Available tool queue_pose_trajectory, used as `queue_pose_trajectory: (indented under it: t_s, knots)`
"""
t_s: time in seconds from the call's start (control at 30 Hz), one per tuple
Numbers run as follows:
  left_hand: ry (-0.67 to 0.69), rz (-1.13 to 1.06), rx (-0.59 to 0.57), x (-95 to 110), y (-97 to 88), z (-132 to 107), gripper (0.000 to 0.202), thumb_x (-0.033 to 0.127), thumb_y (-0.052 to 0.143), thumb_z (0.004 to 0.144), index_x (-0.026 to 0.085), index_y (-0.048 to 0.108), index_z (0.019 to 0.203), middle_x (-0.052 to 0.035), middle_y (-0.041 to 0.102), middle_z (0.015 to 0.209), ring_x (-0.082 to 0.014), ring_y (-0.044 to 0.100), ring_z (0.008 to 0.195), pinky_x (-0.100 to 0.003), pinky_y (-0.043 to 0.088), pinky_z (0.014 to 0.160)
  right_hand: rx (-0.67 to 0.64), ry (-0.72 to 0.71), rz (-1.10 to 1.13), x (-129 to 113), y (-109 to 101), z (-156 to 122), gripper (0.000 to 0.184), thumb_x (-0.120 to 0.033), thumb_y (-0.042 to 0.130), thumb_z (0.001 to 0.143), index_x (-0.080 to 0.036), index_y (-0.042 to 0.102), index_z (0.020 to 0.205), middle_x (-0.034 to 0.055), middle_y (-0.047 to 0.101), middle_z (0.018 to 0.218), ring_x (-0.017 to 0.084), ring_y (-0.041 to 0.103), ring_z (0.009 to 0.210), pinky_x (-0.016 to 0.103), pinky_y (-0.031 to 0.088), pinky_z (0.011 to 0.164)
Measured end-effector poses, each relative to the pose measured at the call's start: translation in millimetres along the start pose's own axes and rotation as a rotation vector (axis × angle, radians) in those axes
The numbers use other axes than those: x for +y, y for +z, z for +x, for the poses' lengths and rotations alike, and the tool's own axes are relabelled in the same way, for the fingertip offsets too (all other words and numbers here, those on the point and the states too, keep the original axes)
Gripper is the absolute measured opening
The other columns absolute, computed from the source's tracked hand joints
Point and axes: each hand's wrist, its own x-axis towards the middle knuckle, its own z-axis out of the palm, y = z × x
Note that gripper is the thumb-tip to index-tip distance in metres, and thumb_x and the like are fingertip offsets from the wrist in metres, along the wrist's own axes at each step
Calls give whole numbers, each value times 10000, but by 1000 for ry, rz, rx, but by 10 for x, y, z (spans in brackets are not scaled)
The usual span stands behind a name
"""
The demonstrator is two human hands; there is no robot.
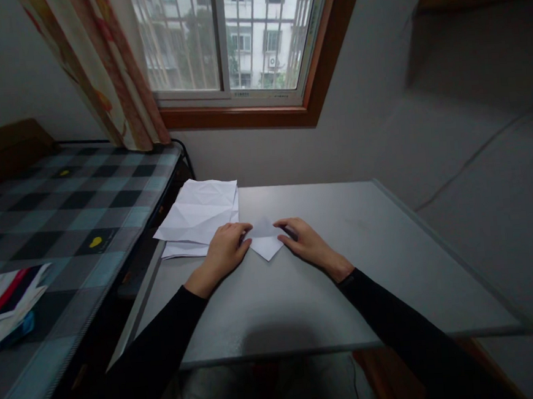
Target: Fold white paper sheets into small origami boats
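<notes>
A small folded sheet of white paper [266, 247] lies on the pale table, its lower corner pointing toward me. At its left edge is my left hand [228, 245], thumb and fingers closed on the paper's side. My right hand [303, 239] is at the opposite edge, thumb below and index finger above, closed on that side. The fingertips partly cover both side corners of the paper. Just beyond my left hand sits a stack of creased white sheets [198, 211].
The table [367, 247] stands against the wall under a barred window [223, 37]. On the left is a bed with a checked cover [123, 198], bearing some printed papers or bags [7, 300]. A patterned curtain [104, 71] hangs beside the window. A cable [475, 158] runs along the right wall.
</notes>
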Motion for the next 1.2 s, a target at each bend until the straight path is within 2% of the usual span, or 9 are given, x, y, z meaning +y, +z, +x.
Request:
queue_pose_trajectory:
  t_s: [0.1, 0.17, 0.27, 0.37, 0.63, 0.7, 0.83, 0.97, 1.2]
  knots:
    - [-10, -34, 19, 15, -5, 2, 356, 227, 713, 994, 246, 683, 1348, -75, 814, 1137, -304, 748, 1071, -479, 554, 993, 35, 11, 22, -32, 5, -7, 464, -224, 704, 997, -273, 666, 1458, 95, 770, 1228, 297, 727, 1149, 521, 598, 1063]
    - [4, -34, 12, 36, -21, 4, 226, 231, 697, 1011, 246, 718, 1235, -62, 810, 1076, -291, 751, 1032, -473, 549, 992, 62, 4, 19, -57, 4, -2, 471, -209, 710, 984, -268, 665, 1448, 85, 774, 1177, 294, 727, 1105, 502, 601, 1023]
    - [51, -9, 16, 68, -60, 3, 77, 211, 668, 1025, 245, 734, 1045, -58, 793, 1045, -281, 740, 1033, -467, 533, 1006, 37, -78, -34, -98, -12, 19, 209, -168, 692, 984, -257, 773, 1154, 73, 797, 1064, 292, 721, 1050, 487, 582, 999]
    - [79, 29, 19, 87, -96, -1, 107, 163, 674, 988, 246, 740, 1006, -60, 787, 1065, -282, 731, 1036, -469, 524, 1003, -7, -169, -126, -132, -43, 39, 184, -136, 670, 984, -263, 803, 974, 68, 817, 1012, 295, 710, 1017, 504, 562, 1017]
    - [117, 23, -15, 148, -111, -28, 110, 133, 712, 908, 239, 742, 913, -42, 794, 1051, -258, 747, 994, -461, 522, 998, -112, -270, -222, -205, -94, 0, 288, -100, 689, 872, -285, 843, 1030, 56, 823, 1118, 308, 710, 1040, 583, 510, 1150]
    - [106, 32, -13, 168, -112, -32, 28, 212, 754, 935, 230, 733, 932, -52, 781, 1040, -268, 738, 990, -462, 527, 973, -113, -252, -200, -224, -86, -2, 203, -146, 707, 921, -271, 826, 1028, 65, 818, 1130, 302, 709, 1032, 555, 539, 1095]
    - [91, 68, -36, 154, -96, -23, 205, 412, 819, 973, 228, 733, 1003, -72, 768, 1069, -299, 709, 1015, -463, 531, 924, -123, -249, -176, -221, -40, 9, 47, -246, 741, 1027, -253, 788, 1029, 81, 811, 1168, 295, 711, 1064, 496, 574, 998]
    - [164, 15, -78, 108, -59, -12, 175, 385, 768, 1035, 260, 771, 1158, -64, 784, 1193, -294, 708, 1091, -461, 533, 968, -122, -280, -147, -194, 11, 4, 96, -188, 723, 1048, -260, 783, 1069, 75, 811, 1204, 287, 724, 1117, 485, 577, 1023]
    - [206, -34, -101, 109, -71, -32, 176, 394, 769, 1039, 272, 781, 1166, -69, 778, 1249, -299, 722, 1148, -478, 540, 1025, -157, -251, -101, -194, 12, 9, 110, -182, 733, 1043, -260, 755, 1119, 80, 806, 1289, 297, 728, 1180, 507, 575, 1057]
